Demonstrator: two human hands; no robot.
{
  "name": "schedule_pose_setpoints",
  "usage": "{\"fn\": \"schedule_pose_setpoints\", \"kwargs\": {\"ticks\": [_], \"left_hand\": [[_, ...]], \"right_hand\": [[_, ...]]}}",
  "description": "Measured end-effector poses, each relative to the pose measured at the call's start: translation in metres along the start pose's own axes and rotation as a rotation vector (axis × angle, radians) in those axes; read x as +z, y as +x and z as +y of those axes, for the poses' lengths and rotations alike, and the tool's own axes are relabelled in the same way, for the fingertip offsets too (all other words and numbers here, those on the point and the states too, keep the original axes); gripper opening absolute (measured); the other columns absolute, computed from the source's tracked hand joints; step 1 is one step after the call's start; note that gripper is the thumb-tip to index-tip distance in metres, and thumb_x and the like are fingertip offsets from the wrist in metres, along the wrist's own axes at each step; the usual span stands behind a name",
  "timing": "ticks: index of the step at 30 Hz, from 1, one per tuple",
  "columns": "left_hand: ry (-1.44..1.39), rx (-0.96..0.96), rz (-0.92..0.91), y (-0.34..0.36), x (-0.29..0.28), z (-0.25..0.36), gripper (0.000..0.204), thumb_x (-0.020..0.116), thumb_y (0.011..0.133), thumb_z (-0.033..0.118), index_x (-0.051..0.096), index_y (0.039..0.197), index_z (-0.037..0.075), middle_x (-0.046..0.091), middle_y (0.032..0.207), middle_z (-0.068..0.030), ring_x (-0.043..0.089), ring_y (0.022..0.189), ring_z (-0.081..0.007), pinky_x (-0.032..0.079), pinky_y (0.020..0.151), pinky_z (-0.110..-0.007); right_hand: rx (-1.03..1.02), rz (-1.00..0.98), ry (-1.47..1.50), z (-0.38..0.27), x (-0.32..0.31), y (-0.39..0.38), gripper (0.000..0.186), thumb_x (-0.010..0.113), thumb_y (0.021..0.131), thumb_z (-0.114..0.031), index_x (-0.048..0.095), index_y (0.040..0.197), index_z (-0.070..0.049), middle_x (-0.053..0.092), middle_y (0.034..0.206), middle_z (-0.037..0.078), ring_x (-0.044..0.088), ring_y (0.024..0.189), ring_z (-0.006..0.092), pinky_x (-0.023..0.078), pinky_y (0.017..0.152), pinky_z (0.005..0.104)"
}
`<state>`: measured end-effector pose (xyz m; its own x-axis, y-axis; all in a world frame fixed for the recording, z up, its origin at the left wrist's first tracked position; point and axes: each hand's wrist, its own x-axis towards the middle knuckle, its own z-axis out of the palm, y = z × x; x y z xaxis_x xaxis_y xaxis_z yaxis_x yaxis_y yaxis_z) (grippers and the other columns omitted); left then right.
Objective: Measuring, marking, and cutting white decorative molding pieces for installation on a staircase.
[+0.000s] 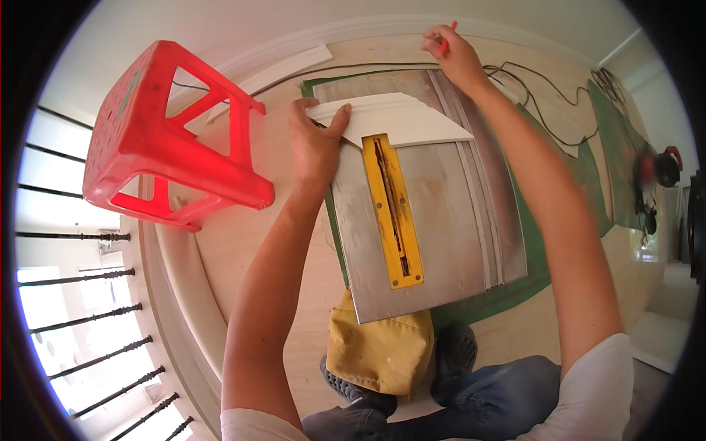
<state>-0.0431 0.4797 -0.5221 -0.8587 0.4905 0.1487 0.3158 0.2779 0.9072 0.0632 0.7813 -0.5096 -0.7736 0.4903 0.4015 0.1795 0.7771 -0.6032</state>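
A white moulding board (401,119) with a slanted right end lies across the far part of a grey metal table saw top (448,220). My left hand (315,143) grips the board's left end, thumb on top. Nearer me, the yellow throat plate (407,253) with its dark slot runs lengthwise from the board's near edge; no blade can be made out. Beyond the board, at the upper right, my right hand (450,57) is raised with its fingers closed round a slim red pencil (444,48). That hand is apart from the board.
A red plastic stool (136,140) lies on its side at the left. A yellow cloth bag (379,345) hangs at the saw's near edge, between my shoes. Black cable (548,121) trails across the floor. Green sheeting (540,283) lies beneath the saw. Black railings (81,279) stand far left.
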Motion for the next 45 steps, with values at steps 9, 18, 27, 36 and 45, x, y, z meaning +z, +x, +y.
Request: {"fn": "schedule_pose_setpoints", "kwargs": {"ticks": [9, 18, 27, 36, 45], "left_hand": [[-0.043, -0.037, -0.05, -0.005, -0.004, 0.012, 0.061, 0.082, 0.083, 0.034, 0.052, 0.119, -0.005, 0.061, 0.102, -0.0207, 0.061, 0.092, -0.0272, 0.051, 0.082, -0.039], [-0.089, 0.022, -0.027, -0.002, -0.003, -0.011, 0.056, 0.084, 0.082, 0.035, 0.057, 0.108, -0.007, 0.062, 0.098, -0.0193, 0.061, 0.086, -0.0255, 0.051, 0.077, -0.038], [-0.076, -0.034, -0.05, -0.016, -0.008, -0.002, 0.053, 0.085, 0.08, 0.035, 0.061, 0.104, -0.006, 0.062, 0.088, -0.0163, 0.06, 0.081, -0.0237, 0.051, 0.074, -0.037], [-0.048, 0.018, -0.032, -0.021, -0.007, -0.01, 0.054, 0.085, 0.079, 0.036, 0.06, 0.105, -0.003, 0.062, 0.109, -0.0233, 0.061, 0.097, -0.0318, 0.05, 0.085, -0.042], [-0.044, 0.026, -0.043, -0.025, -0.009, -0.009, 0.053, 0.086, 0.079, 0.036, 0.06, 0.105, -0.003, 0.06, 0.109, -0.0231, 0.059, 0.098, -0.0324, 0.049, 0.087, -0.042]], "right_hand": [[-0.15, -0.136, -0.039, -0.093, -0.03, -0.15, 0.04, 0.08, 0.087, -0.023, 0.064, 0.122, -0.01, 0.059, 0.136, 0.013, 0.059, 0.119, 0.0318, 0.052, 0.097, 0.0387], [-0.124, -0.078, 0.01, -0.084, -0.023, -0.167, 0.035, 0.077, 0.085, -0.007, 0.067, 0.118, -0.008, 0.061, 0.137, 0.012, 0.057, 0.12, 0.0309, 0.052, 0.099, 0.0375], [-0.157, -0.041, -0.01, -0.088, -0.027, -0.179, 0.034, 0.078, 0.084, -0.005, 0.068, 0.116, -0.005, 0.065, 0.133, 0.01, 0.056, 0.111, 0.029, 0.053, 0.095, 0.0372], [-0.093, -0.088, 0.025, -0.096, -0.031, -0.189, 0.038, 0.074, 0.082, 0.007, 0.067, 0.118, -0.005, 0.061, 0.138, 0.012, 0.055, 0.118, 0.0301, 0.052, 0.099, 0.0376], [-0.118, -0.089, -0.043, -0.098, -0.034, -0.191, 0.038, 0.075, 0.082, 0.004, 0.068, 0.117, -0.005, 0.063, 0.137, 0.011, 0.056, 0.12, 0.0311, 0.051, 0.1, 0.039]]}}
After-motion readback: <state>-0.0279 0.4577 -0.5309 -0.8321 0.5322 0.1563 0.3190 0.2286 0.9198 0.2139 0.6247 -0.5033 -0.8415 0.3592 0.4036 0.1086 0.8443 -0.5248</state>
